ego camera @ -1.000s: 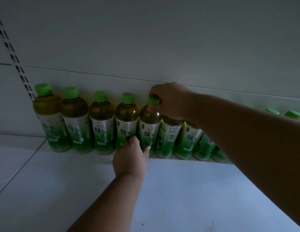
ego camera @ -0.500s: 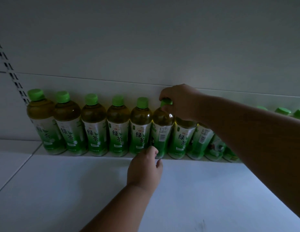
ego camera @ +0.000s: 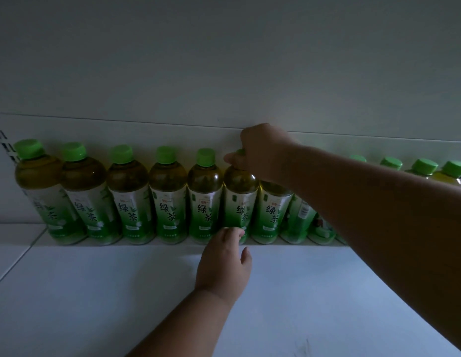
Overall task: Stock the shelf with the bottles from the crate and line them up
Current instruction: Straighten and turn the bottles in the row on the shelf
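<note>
Right hand reaches in from the right, fingers curled over the cap of the sixth bottle from the left, gripping it at the neck; cap almost wholly hidden under the fingers. Left hand comes up from below, fingertips pinching the same bottle at its base, thumb held out to the right; the two hands well apart, one at top, one at bottom of the one bottle. That bottle stands upright, label facing out, touching its neighbours on both sides; it sits in a row of bottles along the back of the white shelf, against the back panel. Bottles right of the right forearm partly hidden, a few green caps showing above it. Light dim; slotted upright at far left.
</note>
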`<action>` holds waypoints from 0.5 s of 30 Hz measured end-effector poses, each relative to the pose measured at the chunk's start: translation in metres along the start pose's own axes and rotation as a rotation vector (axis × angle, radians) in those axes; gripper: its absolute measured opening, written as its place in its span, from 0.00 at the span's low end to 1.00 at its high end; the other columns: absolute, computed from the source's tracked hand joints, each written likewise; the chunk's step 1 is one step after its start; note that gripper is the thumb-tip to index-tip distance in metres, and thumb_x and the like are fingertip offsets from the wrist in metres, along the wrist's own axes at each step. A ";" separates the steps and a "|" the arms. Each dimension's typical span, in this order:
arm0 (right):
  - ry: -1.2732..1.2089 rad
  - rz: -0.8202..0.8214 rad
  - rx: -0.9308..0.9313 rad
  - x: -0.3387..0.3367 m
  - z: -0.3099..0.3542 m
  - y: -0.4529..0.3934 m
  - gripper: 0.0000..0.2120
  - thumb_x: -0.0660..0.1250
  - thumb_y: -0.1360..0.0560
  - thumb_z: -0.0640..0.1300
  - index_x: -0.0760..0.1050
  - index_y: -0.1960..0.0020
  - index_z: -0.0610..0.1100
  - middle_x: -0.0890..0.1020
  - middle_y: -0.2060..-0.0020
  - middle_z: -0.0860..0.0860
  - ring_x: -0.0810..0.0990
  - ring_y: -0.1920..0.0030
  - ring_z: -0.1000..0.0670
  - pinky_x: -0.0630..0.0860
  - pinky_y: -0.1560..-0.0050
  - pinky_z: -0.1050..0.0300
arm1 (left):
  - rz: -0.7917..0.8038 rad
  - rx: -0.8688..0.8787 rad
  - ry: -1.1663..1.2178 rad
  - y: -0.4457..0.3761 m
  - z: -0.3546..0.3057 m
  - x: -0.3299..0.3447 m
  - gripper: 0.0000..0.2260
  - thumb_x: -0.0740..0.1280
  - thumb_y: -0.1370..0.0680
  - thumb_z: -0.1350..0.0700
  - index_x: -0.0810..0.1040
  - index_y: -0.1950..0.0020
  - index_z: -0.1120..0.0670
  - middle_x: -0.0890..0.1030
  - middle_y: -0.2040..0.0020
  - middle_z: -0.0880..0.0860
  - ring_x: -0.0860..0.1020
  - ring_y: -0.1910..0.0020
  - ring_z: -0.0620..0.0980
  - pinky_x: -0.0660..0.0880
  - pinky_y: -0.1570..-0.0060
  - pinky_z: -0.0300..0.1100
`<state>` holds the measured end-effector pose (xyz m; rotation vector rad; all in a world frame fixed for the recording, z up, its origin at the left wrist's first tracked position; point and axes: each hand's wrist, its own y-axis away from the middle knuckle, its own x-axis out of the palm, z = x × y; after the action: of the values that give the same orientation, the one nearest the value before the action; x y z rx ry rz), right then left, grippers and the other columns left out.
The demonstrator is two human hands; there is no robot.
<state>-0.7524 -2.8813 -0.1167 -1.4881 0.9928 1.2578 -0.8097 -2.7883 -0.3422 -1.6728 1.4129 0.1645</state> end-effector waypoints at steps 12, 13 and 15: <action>-0.057 0.055 -0.134 -0.001 -0.015 0.001 0.12 0.67 0.22 0.54 0.76 0.45 0.46 0.75 0.54 0.51 0.73 0.56 0.50 0.63 0.68 0.60 | 0.052 -0.061 -0.020 -0.006 0.000 0.006 0.13 0.74 0.32 0.60 0.79 0.48 0.56 0.79 0.53 0.54 0.79 0.56 0.56 0.79 0.60 0.49; -0.060 0.048 -0.131 0.000 -0.014 0.000 0.12 0.67 0.22 0.54 0.76 0.46 0.46 0.75 0.55 0.51 0.73 0.56 0.50 0.62 0.68 0.60 | 0.050 -0.064 -0.023 -0.006 0.000 0.006 0.13 0.74 0.32 0.61 0.79 0.49 0.57 0.79 0.53 0.54 0.79 0.56 0.56 0.79 0.60 0.49; -0.067 0.034 -0.123 0.002 -0.012 -0.001 0.12 0.67 0.22 0.54 0.76 0.46 0.46 0.75 0.55 0.51 0.73 0.56 0.50 0.62 0.68 0.60 | 0.048 -0.068 -0.031 -0.007 -0.001 0.006 0.13 0.74 0.32 0.61 0.79 0.49 0.57 0.78 0.53 0.54 0.79 0.56 0.55 0.79 0.59 0.49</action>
<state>-0.7479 -2.8929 -0.1180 -1.5182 0.9143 1.4058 -0.8024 -2.7940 -0.3417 -1.6852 1.4391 0.2668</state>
